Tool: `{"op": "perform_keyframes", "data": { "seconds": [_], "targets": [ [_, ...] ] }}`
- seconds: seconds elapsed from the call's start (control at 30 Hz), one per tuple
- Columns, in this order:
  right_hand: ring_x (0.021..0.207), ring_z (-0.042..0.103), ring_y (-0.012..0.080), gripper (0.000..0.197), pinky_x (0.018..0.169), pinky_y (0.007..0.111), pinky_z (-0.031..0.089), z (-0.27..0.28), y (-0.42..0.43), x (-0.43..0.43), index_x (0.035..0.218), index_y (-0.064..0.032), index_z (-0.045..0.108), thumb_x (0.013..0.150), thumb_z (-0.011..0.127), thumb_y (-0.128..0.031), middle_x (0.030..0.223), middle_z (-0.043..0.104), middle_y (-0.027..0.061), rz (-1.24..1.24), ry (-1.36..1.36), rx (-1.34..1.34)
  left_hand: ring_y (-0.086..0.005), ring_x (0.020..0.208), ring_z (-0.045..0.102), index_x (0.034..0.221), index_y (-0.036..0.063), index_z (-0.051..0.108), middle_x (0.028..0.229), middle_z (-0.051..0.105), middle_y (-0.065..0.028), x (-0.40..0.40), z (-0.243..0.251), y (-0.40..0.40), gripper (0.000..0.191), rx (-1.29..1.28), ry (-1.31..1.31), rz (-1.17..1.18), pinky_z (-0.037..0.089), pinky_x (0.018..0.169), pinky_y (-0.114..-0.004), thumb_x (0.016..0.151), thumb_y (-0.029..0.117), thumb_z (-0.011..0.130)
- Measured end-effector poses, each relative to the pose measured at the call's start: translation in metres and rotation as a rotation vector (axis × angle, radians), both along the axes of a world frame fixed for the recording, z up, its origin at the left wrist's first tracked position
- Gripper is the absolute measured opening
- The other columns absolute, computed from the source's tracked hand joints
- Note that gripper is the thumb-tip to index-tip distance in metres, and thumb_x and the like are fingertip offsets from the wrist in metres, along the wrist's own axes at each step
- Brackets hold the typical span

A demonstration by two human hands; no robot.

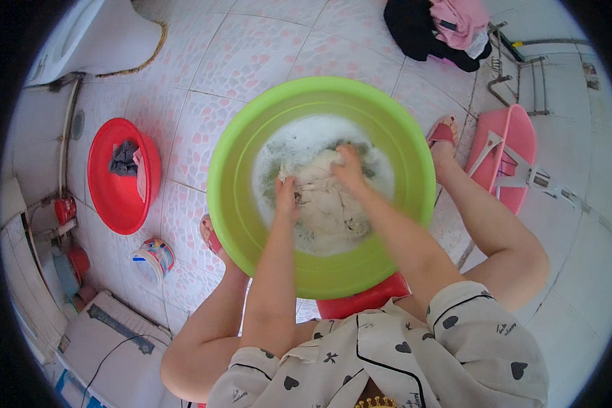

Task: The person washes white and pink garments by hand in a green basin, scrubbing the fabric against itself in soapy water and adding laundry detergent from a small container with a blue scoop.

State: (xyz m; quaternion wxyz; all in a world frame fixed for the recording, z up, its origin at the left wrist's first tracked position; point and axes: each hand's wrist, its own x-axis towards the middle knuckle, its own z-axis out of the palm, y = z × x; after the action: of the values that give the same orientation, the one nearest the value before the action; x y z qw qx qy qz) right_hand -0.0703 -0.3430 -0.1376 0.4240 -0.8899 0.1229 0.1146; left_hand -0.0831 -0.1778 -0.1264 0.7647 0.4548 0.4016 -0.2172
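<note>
A large green plastic basin stands on the tiled floor between my legs, with soapy water and white foam in it. A wet off-white cloth garment lies bunched in the water. At its left edge my left hand grips a fold of the fabric. My right hand grips the upper right part of the same garment, its fingertips at the foam. Dark patches show in the water beside the cloth; I cannot tell what they are.
Left are a red basin holding dark and pink cloths, and a small bucket. A white toilet stands upper left. A clothes pile lies upper right, a pink tub right. A red stool is under me; a white appliance stands lower left.
</note>
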Motion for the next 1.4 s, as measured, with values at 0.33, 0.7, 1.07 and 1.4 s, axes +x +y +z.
{"op": "perform_keyframes", "data": {
  "seconds": [0.33,0.7,1.07,1.4],
  "targets": [
    [0.093,0.052,0.0296,0.033,0.076,0.038,0.043,0.159,0.083,-0.074,0.104,-0.0113,0.051,0.071,0.057,-0.013,0.101,0.052,0.0113,0.218,-0.014,0.247,-0.0211,0.095,0.053,0.108,0.0085,0.049,0.105,0.055,-0.0072,-0.006,0.039,-0.003,0.041,-0.721,-0.097,0.074,0.044,0.081,-0.037,0.085,0.042,0.039],
    [0.072,0.056,0.0326,0.019,0.064,0.041,0.044,0.14,0.039,-0.04,0.077,-0.0072,0.058,0.067,0.059,-0.023,0.079,0.056,0.0124,-0.287,0.015,0.038,-0.0186,0.089,0.055,0.106,0.0107,0.051,0.099,0.057,-0.0046,-0.04,0.104,-0.043,0.041,-0.437,-0.121,-0.026,0.046,0.079,-0.033,0.085,0.043,0.037],
    [0.071,0.057,0.0273,0.01,0.059,0.04,0.045,0.184,0.083,-0.096,0.072,-0.0088,0.058,0.065,0.059,-0.016,0.076,0.054,0.0083,0.103,-0.365,-0.011,-0.0204,0.097,0.05,0.118,0.0123,0.043,0.106,0.052,-0.0085,-0.044,0.111,-0.016,0.035,-0.515,-0.328,-0.09,0.043,0.084,-0.033,0.089,0.03,0.038],
    [0.067,0.056,0.0329,0.016,0.062,0.04,0.044,0.151,0.034,-0.032,0.076,-0.0077,0.058,0.07,0.055,-0.023,0.069,0.058,0.0158,-0.264,-0.136,-0.055,-0.0191,0.09,0.056,0.108,0.0066,0.049,0.097,0.058,-0.006,-0.05,0.138,-0.04,0.035,-0.433,-0.173,-0.053,0.047,0.075,-0.033,0.088,0.034,0.039]
  ]
}}
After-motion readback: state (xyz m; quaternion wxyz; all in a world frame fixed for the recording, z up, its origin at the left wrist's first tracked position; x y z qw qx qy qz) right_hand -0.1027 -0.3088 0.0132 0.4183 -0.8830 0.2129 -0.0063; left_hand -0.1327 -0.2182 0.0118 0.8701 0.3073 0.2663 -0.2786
